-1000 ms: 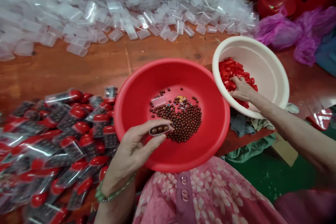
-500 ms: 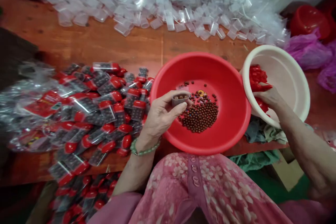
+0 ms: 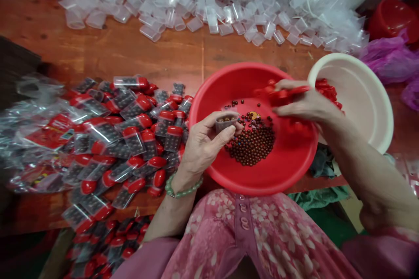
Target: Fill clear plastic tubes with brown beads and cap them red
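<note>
My left hand (image 3: 203, 144) is closed round a small clear tube (image 3: 225, 122) filled with brown beads, held upright over the near left rim of the red basin (image 3: 288, 170). A heap of brown beads (image 3: 253, 144) lies in the basin's bottom. My right hand (image 3: 304, 102) is above the basin's right side, blurred by motion, fingers pinched on a red cap (image 3: 281, 93). More red caps (image 3: 327, 91) lie in the cream basin (image 3: 366, 109) to the right.
Several filled tubes with red caps (image 3: 131, 135) are heaped on the wooden table at the left, down to the near edge. A pile of empty clear tubes (image 3: 212, 4) runs along the far side. A purple bag (image 3: 389, 59) and a red tub (image 3: 393, 17) sit at far right.
My right hand left the cream basin with a red cap and moved left over the red basin. The left hand turned the tube upright and kept it there.
</note>
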`<control>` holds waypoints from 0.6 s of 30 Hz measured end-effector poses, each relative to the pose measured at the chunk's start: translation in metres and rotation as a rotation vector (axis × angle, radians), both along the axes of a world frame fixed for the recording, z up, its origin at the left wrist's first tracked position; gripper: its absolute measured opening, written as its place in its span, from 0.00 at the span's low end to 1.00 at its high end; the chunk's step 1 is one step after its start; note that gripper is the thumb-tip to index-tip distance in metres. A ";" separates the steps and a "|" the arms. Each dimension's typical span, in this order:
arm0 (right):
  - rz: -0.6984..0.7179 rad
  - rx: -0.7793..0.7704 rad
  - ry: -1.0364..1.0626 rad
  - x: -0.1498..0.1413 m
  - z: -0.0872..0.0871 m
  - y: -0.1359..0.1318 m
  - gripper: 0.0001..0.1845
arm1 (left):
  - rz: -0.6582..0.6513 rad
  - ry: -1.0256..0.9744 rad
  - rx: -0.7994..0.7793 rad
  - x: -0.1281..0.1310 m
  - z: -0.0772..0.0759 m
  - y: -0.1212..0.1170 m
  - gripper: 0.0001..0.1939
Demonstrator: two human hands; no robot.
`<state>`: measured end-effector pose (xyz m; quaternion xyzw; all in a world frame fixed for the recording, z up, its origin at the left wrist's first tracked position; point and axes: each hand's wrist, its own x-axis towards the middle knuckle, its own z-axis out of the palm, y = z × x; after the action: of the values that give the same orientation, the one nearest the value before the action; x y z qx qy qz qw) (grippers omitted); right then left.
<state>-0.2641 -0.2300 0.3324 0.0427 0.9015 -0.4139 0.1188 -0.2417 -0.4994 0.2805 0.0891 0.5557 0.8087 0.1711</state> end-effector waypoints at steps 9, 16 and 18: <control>0.464 0.397 -0.095 -0.067 -0.074 0.004 0.11 | -0.022 -0.061 0.054 0.005 0.006 -0.009 0.11; 0.589 0.480 0.128 -0.060 -0.057 0.004 0.14 | -0.052 -0.077 0.054 -0.001 0.006 -0.007 0.11; 0.513 0.415 0.168 -0.056 -0.056 0.003 0.15 | -0.050 -0.082 0.048 -0.001 0.005 -0.006 0.11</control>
<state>-0.3202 -0.2273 0.2762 -0.1967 0.9545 -0.1804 0.1331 -0.2424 -0.5055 0.2857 0.0740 0.5262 0.8203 0.2115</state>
